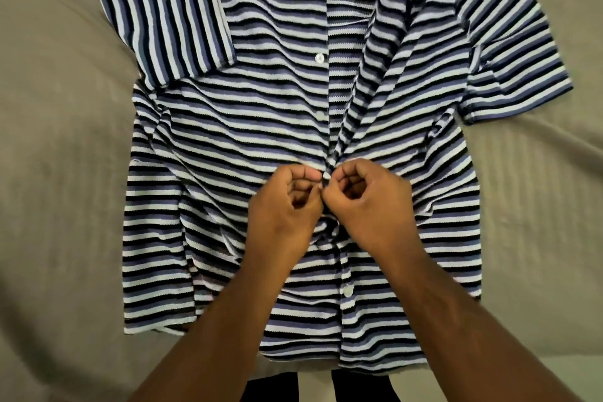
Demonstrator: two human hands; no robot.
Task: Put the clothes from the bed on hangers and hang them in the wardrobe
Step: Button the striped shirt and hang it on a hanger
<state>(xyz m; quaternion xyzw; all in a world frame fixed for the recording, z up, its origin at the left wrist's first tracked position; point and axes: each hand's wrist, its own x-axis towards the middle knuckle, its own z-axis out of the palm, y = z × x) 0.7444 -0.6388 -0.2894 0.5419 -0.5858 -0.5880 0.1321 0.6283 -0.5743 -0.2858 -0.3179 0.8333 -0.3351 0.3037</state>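
Observation:
A short-sleeved shirt with black, white and blue stripes lies front up on the bed, collar away from me. White buttons run down its middle; the placket above my hands gapes open. My left hand and my right hand meet at the middle of the shirt front. Both have curled fingers and pinch the two edges of the placket around a white button. A button below my hands sits fastened. No hanger or wardrobe is in view.
The shirt rests on a grey-beige bed sheet that fills the view on both sides. The bed's near edge runs along the bottom, with dark legs below it.

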